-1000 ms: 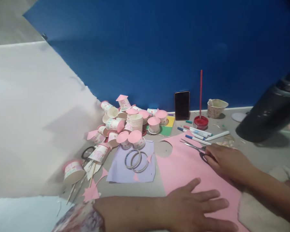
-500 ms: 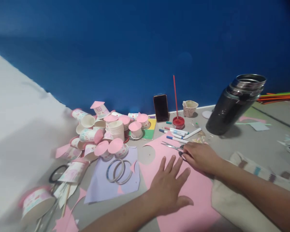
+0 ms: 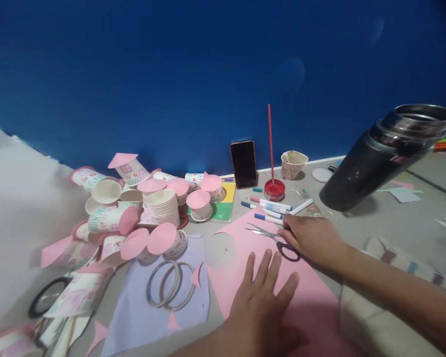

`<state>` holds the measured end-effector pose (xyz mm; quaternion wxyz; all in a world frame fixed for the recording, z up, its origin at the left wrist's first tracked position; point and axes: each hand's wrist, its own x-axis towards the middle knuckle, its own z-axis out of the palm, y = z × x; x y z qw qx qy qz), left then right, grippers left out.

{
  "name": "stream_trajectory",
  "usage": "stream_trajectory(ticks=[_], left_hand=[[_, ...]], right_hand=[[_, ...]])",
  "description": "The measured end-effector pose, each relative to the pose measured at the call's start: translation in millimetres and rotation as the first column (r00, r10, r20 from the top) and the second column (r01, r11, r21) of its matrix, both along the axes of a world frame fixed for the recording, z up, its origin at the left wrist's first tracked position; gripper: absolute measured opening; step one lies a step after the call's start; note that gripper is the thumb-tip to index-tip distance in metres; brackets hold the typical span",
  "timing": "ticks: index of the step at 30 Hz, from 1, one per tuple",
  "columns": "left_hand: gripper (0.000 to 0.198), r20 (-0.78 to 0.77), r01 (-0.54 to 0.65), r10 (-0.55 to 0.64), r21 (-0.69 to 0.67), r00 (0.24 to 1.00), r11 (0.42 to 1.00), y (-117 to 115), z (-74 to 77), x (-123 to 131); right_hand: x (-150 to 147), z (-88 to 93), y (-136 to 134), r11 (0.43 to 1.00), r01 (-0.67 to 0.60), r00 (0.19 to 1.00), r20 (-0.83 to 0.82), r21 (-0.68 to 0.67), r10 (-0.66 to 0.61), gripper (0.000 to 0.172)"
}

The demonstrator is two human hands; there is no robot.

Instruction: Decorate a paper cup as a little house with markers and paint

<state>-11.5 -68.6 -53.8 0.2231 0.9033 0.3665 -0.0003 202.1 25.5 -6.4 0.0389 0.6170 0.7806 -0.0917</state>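
My left hand [image 3: 262, 292] lies flat on a large pink paper sheet [image 3: 241, 243], fingers spread, thumb in shadow. The sheet has a round cut-out at its left edge. Close by, my right hand [image 3: 315, 240] is curled over one handle of a small pair of scissors [image 3: 271, 235]. The other black loop shows bare beside the thumb, and the slightly parted blades point left over the paper. How far the fingers go into the covered handle is hidden. A blue-capped marker [image 3: 268, 218] lies just beyond the right fingertips.
Paper cups with pink tops [image 3: 163, 238] crowd the left. Two rings [image 3: 162, 285] rest on lilac paper [image 3: 126, 327]. A phone [image 3: 244, 164], a red pot [image 3: 274, 189] with a stick, and a small cup [image 3: 293, 164] stand by the wall. A dark flask [image 3: 371, 163] stands right, beside cloth [image 3: 360, 307].
The view has shifted, with the cups now lower and further left. My right thumb has come off the lower scissor loop, which now shows fully. My left hand stays spread on the paper.
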Motion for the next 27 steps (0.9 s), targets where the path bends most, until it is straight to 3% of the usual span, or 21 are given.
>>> stream_trajectory(ticks=[9,12,15,20,27], left_hand=[[0.102,-0.020,0.039,-0.039,-0.011,0.999,0.999,4.5,6.1,-3.6],[0.101,-0.050,0.047,-0.047,0.008,0.998,0.999,5.2,6.5,-1.6],[0.099,-0.086,0.058,-0.055,0.036,0.995,0.998,4.8,3.4,1.6],[0.094,-0.121,0.088,-0.078,0.082,0.990,0.993,3.6,0.1,4.7],[0.097,-0.088,0.084,-0.076,0.091,0.993,0.992,2.8,10.5,0.2]], right_hand=[[-12.9,0.9,34.4,0.998,0.036,0.992,0.118,0.044,-0.041,0.036],[-12.6,6.1,28.9,0.999,0.028,0.993,0.110,0.033,-0.031,0.036],[-8.2,16.9,15.5,0.997,-0.054,0.997,0.060,-0.047,0.056,0.036],[4.0,17.3,4.6,0.961,-0.217,0.975,-0.091,-0.175,0.203,0.010],[5.2,10.0,11.8,0.985,-0.125,0.992,-0.010,-0.116,0.125,0.016]])
